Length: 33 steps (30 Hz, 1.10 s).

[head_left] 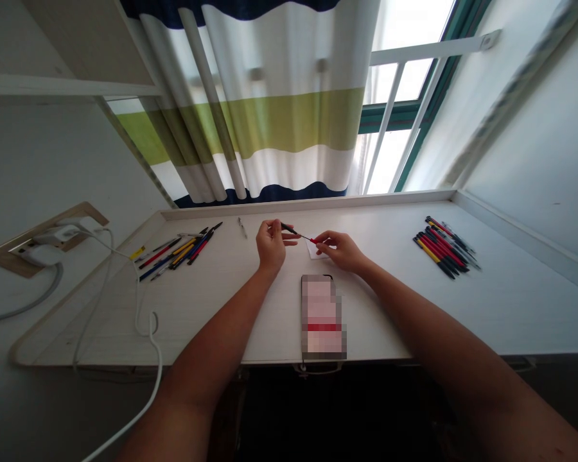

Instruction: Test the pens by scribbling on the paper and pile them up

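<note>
My left hand (270,244) pinches a dark pen piece (288,228) between thumb and forefinger, its other fingers stretched out to the right. A thin dark stem runs from that piece down to a small red pen part (313,240). The red part sits in the fingertips of my right hand (336,249), which are closed on it. Whether the two pieces are joined or only lined up, I cannot tell. Under the right fingers lies a small white sheet (314,254), partly covered. Both hands are just above the white desk (212,321).
Several pens (183,253) lie loosely at left, near a lone pale pen (242,227). At right is another group of pens (446,250), many red and black. A phone (324,317) lies near the front edge. A white cable (137,301) hangs over the left side.
</note>
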Tool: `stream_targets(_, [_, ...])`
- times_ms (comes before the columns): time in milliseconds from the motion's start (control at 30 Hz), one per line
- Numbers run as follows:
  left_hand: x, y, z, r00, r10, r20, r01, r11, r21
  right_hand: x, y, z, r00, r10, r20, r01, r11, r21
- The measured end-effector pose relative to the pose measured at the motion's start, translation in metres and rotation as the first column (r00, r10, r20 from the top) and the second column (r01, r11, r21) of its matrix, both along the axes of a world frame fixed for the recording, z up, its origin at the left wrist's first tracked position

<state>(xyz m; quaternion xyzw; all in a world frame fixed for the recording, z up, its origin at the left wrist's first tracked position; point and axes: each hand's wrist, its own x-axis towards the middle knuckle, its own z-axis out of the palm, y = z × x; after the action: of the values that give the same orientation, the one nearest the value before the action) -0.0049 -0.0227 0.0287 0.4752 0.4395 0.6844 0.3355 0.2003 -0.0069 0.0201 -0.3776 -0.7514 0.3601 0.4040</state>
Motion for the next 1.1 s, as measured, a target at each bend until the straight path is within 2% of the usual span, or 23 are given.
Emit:
stream_targets(267, [0.014, -0.005, -0.003, 0.994, -0.086, -0.061, 0.09, 0.994, 0.063, -0.012, -0.008, 0.003, 0.998, 0.018, -0.065, -0.015, 0.999, 0.052])
stream_targets(467, [0.022, -0.009, -0.001, 0.986, -0.168, -0.006, 0.168, 0.983, 0.078, -0.012, -0.005, 0.001, 0.991, -0.083, -0.1, 0.093, 0.991, 0.097])
stream_targets(700, [0.021, -0.003, -0.006, 0.964, -0.256, 0.076, 0.252, 0.966, 0.057, -0.01, -0.007, 0.005, 0.992, -0.1, 0.076, 0.082, 0.974, 0.212])
stream_targets(933, [0.019, -0.005, -0.004, 0.954, -0.295, 0.055, 0.288, 0.951, 0.111, -0.007, -0.006, 0.008, 0.979, -0.189, 0.077, 0.163, 0.951, 0.262])
stream_targets(1100, [0.017, -0.005, -0.006, 0.943, -0.328, 0.055, 0.323, 0.942, 0.094, -0.003, -0.007, 0.011, 0.965, -0.111, 0.235, 0.043, 0.959, 0.279])
